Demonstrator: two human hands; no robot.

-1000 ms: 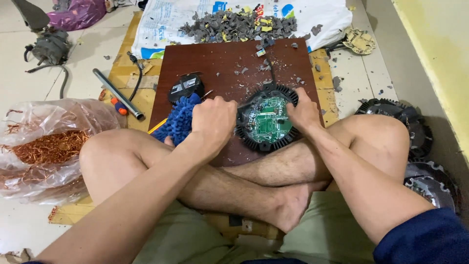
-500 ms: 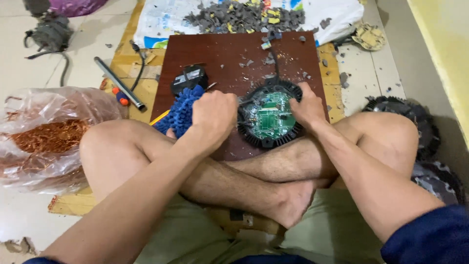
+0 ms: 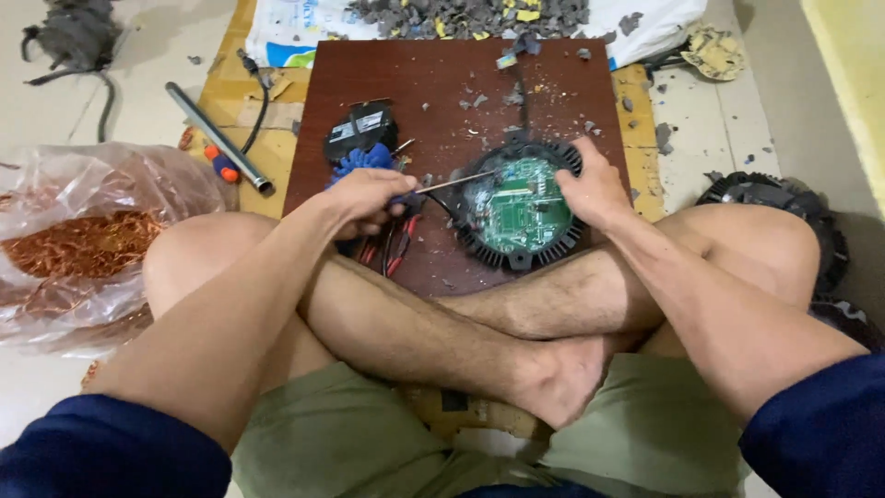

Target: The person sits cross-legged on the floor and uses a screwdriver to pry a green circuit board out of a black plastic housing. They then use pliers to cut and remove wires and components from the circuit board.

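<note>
A round black finned housing with a green circuit board (image 3: 518, 210) lies on a dark brown board (image 3: 433, 92) between my knees. My right hand (image 3: 590, 189) grips the housing's right rim. My left hand (image 3: 367, 198) is shut on a screwdriver; its thin metal shaft (image 3: 456, 182) points right, its tip at the circuit board's upper left edge. A blue glove (image 3: 361, 159) and red-and-black wires (image 3: 392, 244) lie under and beside my left hand.
A small black box (image 3: 361, 127) sits behind the glove. A metal rod (image 3: 217, 136) and an orange-handled tool (image 3: 214, 161) lie left of the board. A plastic bag of copper wire (image 3: 83, 242) is at far left. Grey rubble (image 3: 461, 14) lies on a white sack behind. More black housings (image 3: 784, 198) sit at right.
My left hand has moved left, away from the housing, and the screwdriver shaft now shows, its tip at the board. The view has shifted closer; my right hand stays on the rim.
</note>
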